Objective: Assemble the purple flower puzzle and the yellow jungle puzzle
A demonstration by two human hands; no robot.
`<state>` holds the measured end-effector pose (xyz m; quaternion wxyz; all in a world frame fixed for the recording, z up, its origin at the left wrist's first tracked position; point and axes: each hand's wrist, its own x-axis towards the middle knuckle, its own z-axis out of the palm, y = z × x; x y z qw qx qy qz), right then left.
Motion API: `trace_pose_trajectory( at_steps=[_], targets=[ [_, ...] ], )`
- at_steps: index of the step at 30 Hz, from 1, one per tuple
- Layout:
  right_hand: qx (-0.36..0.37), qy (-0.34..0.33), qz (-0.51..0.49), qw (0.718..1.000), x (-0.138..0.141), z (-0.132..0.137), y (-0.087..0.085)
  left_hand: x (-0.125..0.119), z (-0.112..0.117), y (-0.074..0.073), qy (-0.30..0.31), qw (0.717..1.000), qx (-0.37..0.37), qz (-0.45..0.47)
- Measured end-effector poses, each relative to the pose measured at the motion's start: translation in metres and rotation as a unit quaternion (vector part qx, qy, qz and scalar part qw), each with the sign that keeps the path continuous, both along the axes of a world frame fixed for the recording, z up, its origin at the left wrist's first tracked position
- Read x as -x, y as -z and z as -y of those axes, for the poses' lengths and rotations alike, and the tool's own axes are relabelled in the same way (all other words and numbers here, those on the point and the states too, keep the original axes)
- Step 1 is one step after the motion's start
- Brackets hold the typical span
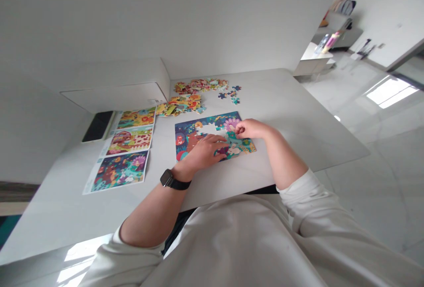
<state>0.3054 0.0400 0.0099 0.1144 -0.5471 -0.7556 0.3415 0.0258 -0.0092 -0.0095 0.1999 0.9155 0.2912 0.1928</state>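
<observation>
From where I stand, a person in a white top (pixel 238 243) sits at a pale table (pixel 285 97) pushed against a plain wall, both forearms reaching forward. Between the hands lies a colourful jigsaw puzzle (pixel 192 139), flat on the table, mostly filled in: a dark blue scene with a brown animal, a white rabbit and a pink fan-tailed bird. A jagged white gap (pixel 209 129) shows in its upper middle.

The left hand (pixel 208 151), with a black watch (pixel 166 178) at its wrist, lies palm down over the lower middle of the puzzle, fingers extended and slightly apart. The right hand (pixel 249 129) is at the puzzle's right side, by the pink bird, its fingers curled narrowly together; I cannot tell whether a piece is pinched between them.

Beyond the puzzle, a few loose blue pieces (pixel 236 100) lie near the table's far side. To their left are a long heap of red and yellow pieces (pixel 200 85) and, nearer the person, a heap of orange and yellow pieces (pixel 180 105).

On the left, a printed sheet (pixel 129 141) shows three pictures in a column, the nearest matching the puzzle's scene. Beside it lies a dark flat rectangular object (pixel 97 126), and just behind stands a white box (pixel 122 97).
</observation>
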Motion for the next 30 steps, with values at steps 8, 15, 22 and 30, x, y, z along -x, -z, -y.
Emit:
trace_pose_trajectory(
  at_steps=[8, 15, 22, 30],
  targets=[
    [-0.033, 0.009, 0.058, 0.998, 0.007, 0.009, -0.007, 0.000, 0.002, 0.003, 0.041, 0.999, -0.009, -0.014],
    [-0.058, -0.019, 0.096, 0.994, 0.011, 0.014, -0.011, 0.000, 0.002, 0.008, 0.053, 0.999, 0.007, 0.003],
    [-0.046, 0.029, 0.147, 0.988, 0.011, 0.011, -0.005, -0.001, 0.003, 0.008, 0.048, 0.999, -0.002, -0.014],
    [-0.021, 0.030, 0.133, 0.990, 0.003, 0.002, 0.003, -0.003, 0.005, 0.006, 0.046, 0.999, 0.004, -0.006]
  ],
)
